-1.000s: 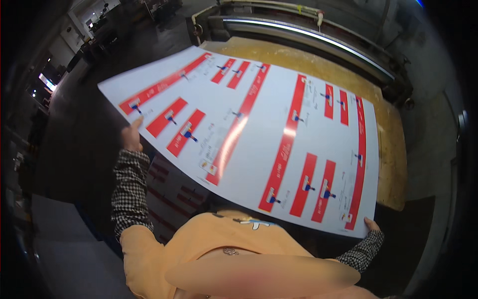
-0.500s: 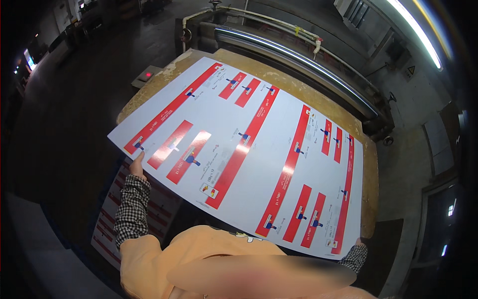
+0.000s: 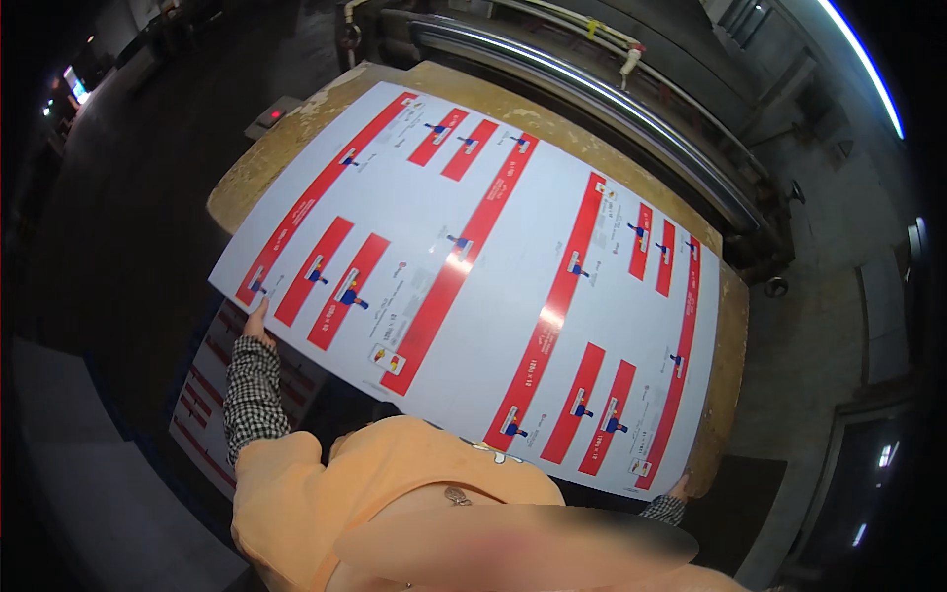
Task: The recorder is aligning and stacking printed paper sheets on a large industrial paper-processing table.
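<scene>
A worn wooden table [image 3: 725, 326] fronts a machine's steel roller [image 3: 592, 94]; printed sheets [image 3: 202, 405] lie below.

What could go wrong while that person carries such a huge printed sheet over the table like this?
The printed sheet is held only at two near corners, by the left hand and the right hand, so its wide middle might sag or crease. Its far edge lies close to the wooden table and could catch or scuff there. It also hides most of what lies below, including the stack of sheets by the left arm, so the person might misjudge where it lands.
</scene>
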A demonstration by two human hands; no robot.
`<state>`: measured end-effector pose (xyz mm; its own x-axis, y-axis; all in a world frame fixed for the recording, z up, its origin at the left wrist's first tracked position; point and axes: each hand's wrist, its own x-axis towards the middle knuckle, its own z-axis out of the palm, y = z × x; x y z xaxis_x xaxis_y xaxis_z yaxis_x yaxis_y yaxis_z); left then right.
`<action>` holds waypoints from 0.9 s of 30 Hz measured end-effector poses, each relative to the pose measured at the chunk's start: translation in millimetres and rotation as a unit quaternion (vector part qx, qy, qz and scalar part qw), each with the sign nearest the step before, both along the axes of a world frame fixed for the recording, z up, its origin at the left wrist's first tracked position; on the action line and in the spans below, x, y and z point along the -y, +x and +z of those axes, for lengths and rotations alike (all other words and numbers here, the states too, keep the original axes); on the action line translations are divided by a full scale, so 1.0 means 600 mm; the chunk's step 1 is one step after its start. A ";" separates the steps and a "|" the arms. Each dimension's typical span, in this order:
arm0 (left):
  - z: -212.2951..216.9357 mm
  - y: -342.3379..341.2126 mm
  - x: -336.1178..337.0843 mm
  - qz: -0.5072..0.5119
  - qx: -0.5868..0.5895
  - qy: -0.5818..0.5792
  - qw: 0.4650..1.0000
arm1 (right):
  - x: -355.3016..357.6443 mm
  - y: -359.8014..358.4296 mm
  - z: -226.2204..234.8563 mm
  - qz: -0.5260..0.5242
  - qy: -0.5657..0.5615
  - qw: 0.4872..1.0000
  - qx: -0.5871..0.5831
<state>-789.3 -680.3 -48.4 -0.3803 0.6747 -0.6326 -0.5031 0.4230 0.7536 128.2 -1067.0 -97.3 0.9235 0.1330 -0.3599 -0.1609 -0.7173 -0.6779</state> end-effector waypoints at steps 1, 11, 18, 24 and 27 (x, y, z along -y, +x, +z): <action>-0.016 -0.024 0.000 -0.010 0.020 0.009 1.000 | -0.007 -0.008 0.006 -0.007 0.030 1.000 -0.005; -0.040 -0.215 -0.097 0.134 -0.179 -0.022 0.975 | 0.016 -0.152 0.047 -0.135 0.342 0.930 -0.005; 0.068 -0.240 -0.126 0.016 -0.350 0.087 0.933 | -0.020 -0.252 0.121 -0.204 0.304 0.929 0.059; 0.303 -0.080 -0.098 -0.186 -0.704 0.041 0.684 | -0.097 -0.327 0.293 -0.001 -0.022 0.961 0.275; 0.319 -0.006 -0.117 -0.259 -0.791 0.017 0.554 | -0.226 -0.418 0.402 0.058 -0.337 0.895 0.287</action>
